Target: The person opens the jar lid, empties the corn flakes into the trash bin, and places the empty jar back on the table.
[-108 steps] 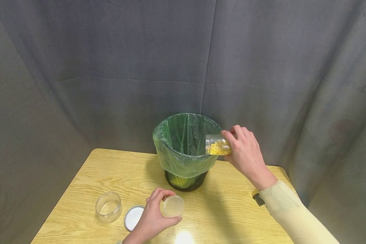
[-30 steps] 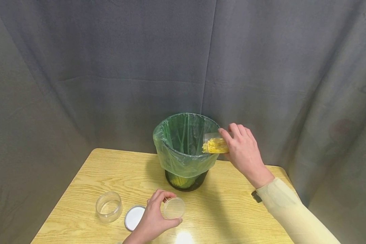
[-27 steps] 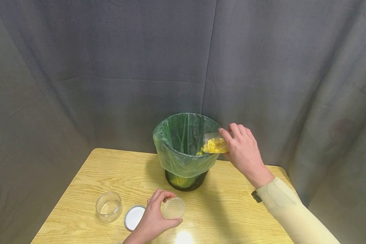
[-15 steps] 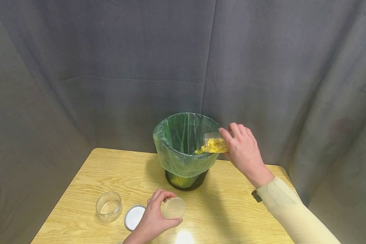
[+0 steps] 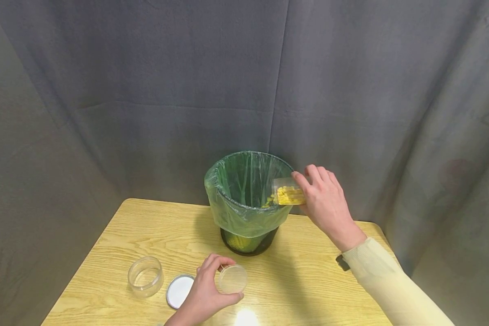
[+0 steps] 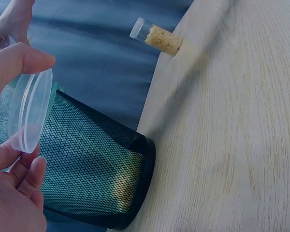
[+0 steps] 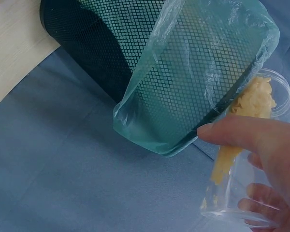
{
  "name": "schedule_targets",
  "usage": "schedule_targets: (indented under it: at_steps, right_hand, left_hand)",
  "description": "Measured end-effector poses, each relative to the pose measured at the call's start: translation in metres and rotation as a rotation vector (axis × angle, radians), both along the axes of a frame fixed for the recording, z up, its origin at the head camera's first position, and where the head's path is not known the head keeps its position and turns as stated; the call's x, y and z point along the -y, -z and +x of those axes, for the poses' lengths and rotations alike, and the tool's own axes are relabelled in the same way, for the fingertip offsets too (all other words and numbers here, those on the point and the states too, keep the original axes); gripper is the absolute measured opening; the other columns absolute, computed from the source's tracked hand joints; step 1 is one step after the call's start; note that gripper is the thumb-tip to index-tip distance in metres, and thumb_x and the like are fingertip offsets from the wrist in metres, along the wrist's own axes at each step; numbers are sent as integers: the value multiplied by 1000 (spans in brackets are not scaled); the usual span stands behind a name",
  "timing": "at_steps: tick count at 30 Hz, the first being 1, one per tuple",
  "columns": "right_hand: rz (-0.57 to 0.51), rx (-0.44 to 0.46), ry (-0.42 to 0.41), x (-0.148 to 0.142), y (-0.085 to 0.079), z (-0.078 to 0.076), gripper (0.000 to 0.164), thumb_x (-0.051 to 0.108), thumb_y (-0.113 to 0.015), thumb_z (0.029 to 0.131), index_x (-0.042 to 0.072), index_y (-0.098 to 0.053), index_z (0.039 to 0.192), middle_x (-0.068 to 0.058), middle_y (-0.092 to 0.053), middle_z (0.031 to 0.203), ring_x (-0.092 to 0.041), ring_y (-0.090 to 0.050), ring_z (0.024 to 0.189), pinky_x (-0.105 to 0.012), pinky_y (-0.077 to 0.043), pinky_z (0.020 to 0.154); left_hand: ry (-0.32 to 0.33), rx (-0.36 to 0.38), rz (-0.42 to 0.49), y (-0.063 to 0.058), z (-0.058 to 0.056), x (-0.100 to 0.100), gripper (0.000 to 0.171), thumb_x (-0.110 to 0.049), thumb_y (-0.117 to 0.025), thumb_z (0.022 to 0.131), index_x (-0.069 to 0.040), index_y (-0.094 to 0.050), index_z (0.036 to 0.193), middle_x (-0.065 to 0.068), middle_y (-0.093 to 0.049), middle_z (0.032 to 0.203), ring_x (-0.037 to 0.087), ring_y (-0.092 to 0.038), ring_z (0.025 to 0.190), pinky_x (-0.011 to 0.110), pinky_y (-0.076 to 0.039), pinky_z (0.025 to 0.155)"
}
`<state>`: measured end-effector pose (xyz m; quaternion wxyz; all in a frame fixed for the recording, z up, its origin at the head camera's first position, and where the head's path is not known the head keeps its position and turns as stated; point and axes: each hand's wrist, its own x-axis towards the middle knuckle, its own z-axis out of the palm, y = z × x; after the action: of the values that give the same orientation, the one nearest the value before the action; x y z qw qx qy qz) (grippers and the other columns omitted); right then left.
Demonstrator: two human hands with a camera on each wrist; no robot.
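Observation:
My right hand (image 5: 326, 203) grips a clear jar (image 7: 232, 193) lying almost on its side, its mouth over the near right rim of the bin (image 5: 247, 244). Small yellow pieces (image 5: 291, 195) lie along the jar's lower wall, and some spill from its mouth into the green bag (image 5: 244, 222) lining the bin. Lower down, in front of the bin, my left hand (image 5: 205, 290) pinches a translucent round lid (image 5: 233, 278) by its rim, between thumb and fingers. The left wrist view shows the lid (image 6: 31, 111) on edge.
On the wooden table (image 5: 159, 226) stand an open, low clear container (image 5: 145, 276) and, beside it, a white disc-shaped lid (image 5: 179, 291). Another jar with tan contents (image 6: 164, 40) stands upright in the left wrist view. A grey curtain (image 5: 167, 113) hangs behind.
The right hand has shifted slightly left and tipped the jar further. Yellow pieces have moved to its mouth and begun falling into the bag. The left hand with the lid hardly moves.

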<state>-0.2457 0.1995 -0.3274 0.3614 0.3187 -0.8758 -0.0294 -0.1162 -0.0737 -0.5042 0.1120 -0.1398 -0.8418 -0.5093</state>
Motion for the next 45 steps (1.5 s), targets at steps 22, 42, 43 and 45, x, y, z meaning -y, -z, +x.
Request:
schedule_targets:
  at_steps: [22,42,43,45]
  right_hand:
    - [4,-2,-2,0,0,0,70,11,-85,51,7,-58,116,-13,-46,101,-35,-44,91,-47,-40,79]
    - [41,-23,12,1,-3,0,69,9,-83,52,7,-57,115,-15,-46,101,-37,-45,92,-47,-40,80]
    - [41,-25,13,1,-3,0,68,9,-83,52,6,-57,115,-15,-46,101,-37,-45,92,-47,-40,80]
    - [44,-23,17,1,-3,0,70,10,-83,52,6,-57,116,-15,-46,102,-37,-44,93,-47,-40,80]
  left_hand:
    - [-10,7,-17,3,0,0,62,-30,-88,53,-29,-57,108,-16,-50,100,7,-43,93,37,-31,82]
    - [5,4,-6,3,1,0,62,-30,-88,54,-30,-57,108,-8,-53,102,7,-44,94,37,-31,82]
    - [5,3,-5,3,1,0,62,-30,-88,54,-30,-57,108,-9,-53,102,7,-44,94,37,-31,82]
    - [5,0,-3,3,1,0,62,-29,-88,54,-30,-57,108,-9,-53,102,7,-44,94,37,-31,81]
